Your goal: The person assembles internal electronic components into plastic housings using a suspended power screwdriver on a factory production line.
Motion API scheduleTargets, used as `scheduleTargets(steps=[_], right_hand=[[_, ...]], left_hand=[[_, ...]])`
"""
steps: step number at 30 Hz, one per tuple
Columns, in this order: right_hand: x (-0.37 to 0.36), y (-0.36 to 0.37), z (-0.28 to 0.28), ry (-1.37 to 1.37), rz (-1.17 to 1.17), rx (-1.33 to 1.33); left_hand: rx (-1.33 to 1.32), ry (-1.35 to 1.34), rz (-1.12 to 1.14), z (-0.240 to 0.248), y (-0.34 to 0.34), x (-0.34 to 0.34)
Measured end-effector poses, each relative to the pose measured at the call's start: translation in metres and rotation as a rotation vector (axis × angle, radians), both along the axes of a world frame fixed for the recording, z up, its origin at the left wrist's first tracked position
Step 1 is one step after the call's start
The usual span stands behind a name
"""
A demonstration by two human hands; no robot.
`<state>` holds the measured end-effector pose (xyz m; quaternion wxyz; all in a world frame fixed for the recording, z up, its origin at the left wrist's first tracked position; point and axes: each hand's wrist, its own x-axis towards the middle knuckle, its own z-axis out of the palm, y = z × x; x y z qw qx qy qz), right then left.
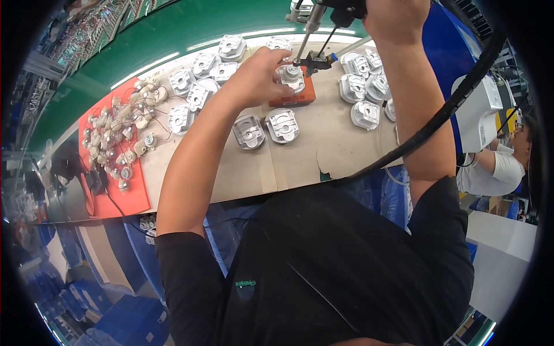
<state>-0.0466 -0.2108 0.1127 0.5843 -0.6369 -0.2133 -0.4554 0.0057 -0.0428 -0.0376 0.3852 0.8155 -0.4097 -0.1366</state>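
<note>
My left hand (257, 78) curls its thumb and fingers around a white plastic housing (291, 79) with a round piece on top. That housing sits on an orange-red block fixture (303, 97). Overhead, at the upper edge, my right hand (398, 22) is closed around a black power driver (348, 12); part of its grip is cut off by the picture's edge. A metal rod (308, 36) slants down from the tool to a dark clamp-like piece (317, 62) beside the housing. Nearer to me lie two white housings (282, 126) with open cavities.
More white housings stand in groups at left (205, 65) and right (354, 86). Wired small motor-like parts (115, 130) cover a red mat (141, 193). A thick black cable (427, 135) crosses below my right forearm. At far right is another person (490, 173).
</note>
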Motion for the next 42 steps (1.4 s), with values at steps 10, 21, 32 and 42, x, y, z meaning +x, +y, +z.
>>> scheduleTargets(steps=[10, 21, 32, 42], right_hand=[[0.024, 0.025, -0.041, 0.101, 0.067, 0.118], [0.033, 0.024, -0.057, 0.129, 0.086, 0.111], [0.029, 0.018, -0.043, -0.003, 0.089, 0.065], [0.015, 0.023, -0.026, -0.067, 0.112, 0.034]], left_hand=[[0.093, 0.004, 0.022, -0.003, -0.002, 0.001], [0.113, 0.012, 0.034, -0.008, -0.001, 0.005], [-0.044, -0.055, 0.091, -0.014, 0.009, 0.010], [-0.093, -0.145, 0.261, 0.006, 0.008, -0.018]])
